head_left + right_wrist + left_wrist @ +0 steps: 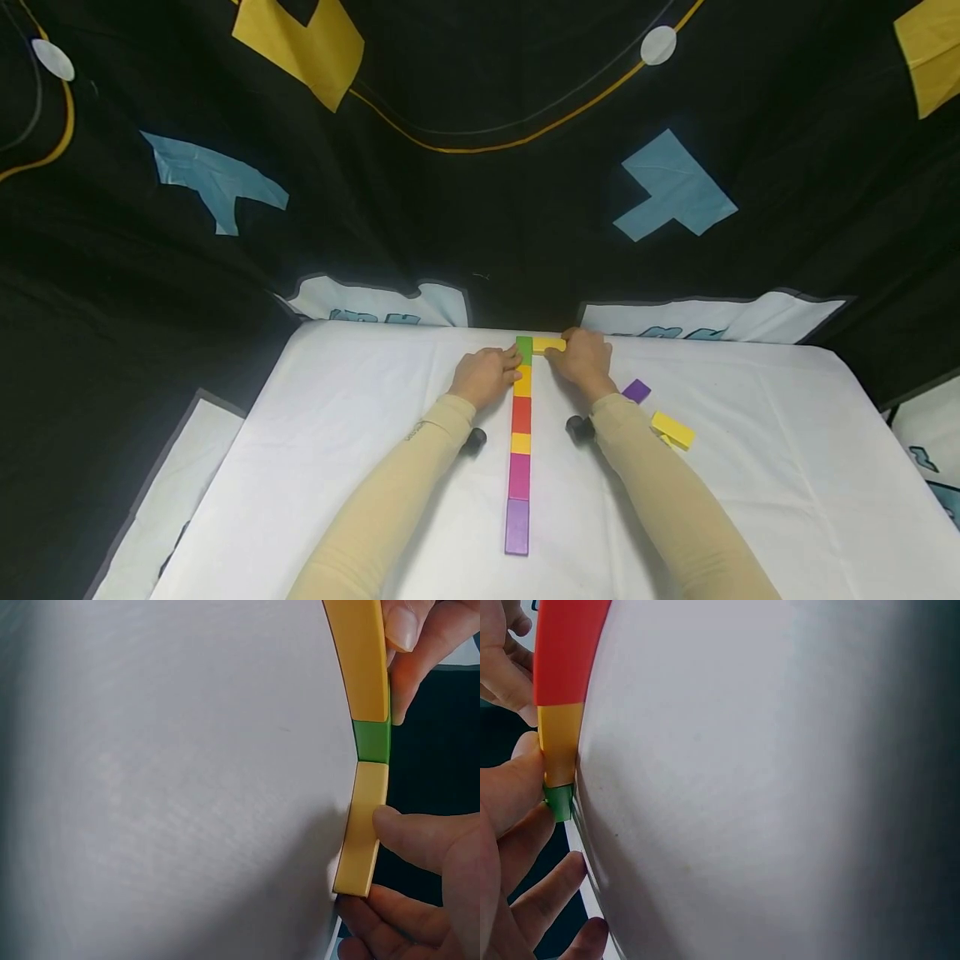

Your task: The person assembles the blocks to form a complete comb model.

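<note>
A straight row of coloured blocks runs along the table: purple block (517, 527), magenta block (519, 477), small yellow block (521, 443), red block (521, 415), orange-yellow block (522, 381) and green block (524, 350) at the far end. The thumb and a finger of my left hand (486, 377) touch the orange-yellow and green blocks from the left side, other fingers extended. My right hand (585, 361) holds a yellow block (362, 832), thumb on one side and fingers at its outer end. This block lies crosswise, its inner end against the green block.
A loose dark purple block (637, 391) and a yellow block (673, 430) lie right of the right forearm, with a smaller yellow piece (665, 440) partly behind the sleeve. White cloth covers the table (300, 467). A black patterned curtain (480, 225) hangs beyond its far edge.
</note>
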A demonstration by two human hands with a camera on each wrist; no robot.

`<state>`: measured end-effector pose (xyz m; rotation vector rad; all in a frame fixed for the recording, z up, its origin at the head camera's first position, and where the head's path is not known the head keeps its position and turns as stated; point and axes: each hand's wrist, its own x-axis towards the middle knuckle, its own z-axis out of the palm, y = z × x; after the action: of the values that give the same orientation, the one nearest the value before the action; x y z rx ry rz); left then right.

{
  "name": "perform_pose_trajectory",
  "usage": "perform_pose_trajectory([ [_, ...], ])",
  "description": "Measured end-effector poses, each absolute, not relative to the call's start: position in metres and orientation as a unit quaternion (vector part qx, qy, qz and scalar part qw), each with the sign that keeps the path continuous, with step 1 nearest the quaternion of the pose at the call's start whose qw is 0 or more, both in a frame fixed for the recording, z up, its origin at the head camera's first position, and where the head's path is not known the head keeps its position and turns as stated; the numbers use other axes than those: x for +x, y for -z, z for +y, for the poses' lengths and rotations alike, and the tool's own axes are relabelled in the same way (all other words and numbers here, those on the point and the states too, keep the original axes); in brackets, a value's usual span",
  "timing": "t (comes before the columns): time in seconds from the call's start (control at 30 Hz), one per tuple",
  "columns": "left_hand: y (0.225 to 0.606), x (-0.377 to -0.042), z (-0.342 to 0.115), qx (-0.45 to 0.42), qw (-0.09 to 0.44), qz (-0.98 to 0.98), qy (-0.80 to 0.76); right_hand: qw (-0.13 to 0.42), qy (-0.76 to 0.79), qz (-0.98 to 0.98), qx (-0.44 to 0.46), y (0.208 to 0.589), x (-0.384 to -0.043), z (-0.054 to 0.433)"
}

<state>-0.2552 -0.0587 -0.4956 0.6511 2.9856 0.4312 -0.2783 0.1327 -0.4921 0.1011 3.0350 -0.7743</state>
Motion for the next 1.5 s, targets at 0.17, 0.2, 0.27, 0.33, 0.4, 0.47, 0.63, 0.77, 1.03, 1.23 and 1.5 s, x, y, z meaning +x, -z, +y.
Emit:
perform_pose_trajectory([
  [0.17, 0.495, -0.254, -0.058, 0.207, 0.032, 0.968, -0.14, 0.003, 0.251, 0.968, 0.033, 0.492, -0.276, 0.132],
  [0.2, 0.495, -0.254, -0.058, 0.207, 0.031, 0.968, -0.14, 0.002, 0.253, 0.967, 0.031, 0.492, -0.277, 0.132],
  [0.27, 0.495, -0.253, -0.058, 0.205, 0.032, 0.968, -0.141, 0.001, 0.255, 0.966, 0.026, 0.494, -0.277, 0.135],
  [0.33, 0.495, -0.253, -0.058, 0.206, 0.032, 0.968, -0.141, 0.002, 0.271, 0.962, 0.023, 0.495, -0.277, 0.14],
  [0.4, 0.495, -0.253, -0.058, 0.205, 0.032, 0.968, -0.14, 0.004, 0.295, 0.955, 0.015, 0.494, -0.277, 0.147],
  [0.47, 0.496, -0.254, -0.058, 0.201, 0.035, 0.969, -0.138, 0.004, 0.326, 0.945, 0.009, 0.489, -0.274, 0.154],
  [0.63, 0.496, -0.254, -0.059, 0.195, 0.042, 0.971, -0.133, 0.008, 0.382, 0.924, 0.0, 0.477, -0.264, 0.17],
  [0.77, 0.497, -0.254, -0.059, 0.196, 0.041, 0.97, -0.136, 0.014, 0.392, 0.92, 0.004, 0.47, -0.256, 0.181],
  [1.03, 0.496, -0.255, -0.06, 0.203, 0.036, 0.969, -0.137, -0.006, 0.379, 0.926, 0.002, 0.462, -0.242, 0.207],
  [1.23, 0.497, -0.255, -0.059, 0.203, 0.035, 0.969, -0.137, 0.006, 0.369, 0.929, 0.008, 0.458, -0.228, 0.222],
  [1.5, 0.497, -0.255, -0.058, 0.203, 0.036, 0.969, -0.138, 0.012, 0.368, 0.93, 0.003, 0.456, -0.212, 0.239],
])
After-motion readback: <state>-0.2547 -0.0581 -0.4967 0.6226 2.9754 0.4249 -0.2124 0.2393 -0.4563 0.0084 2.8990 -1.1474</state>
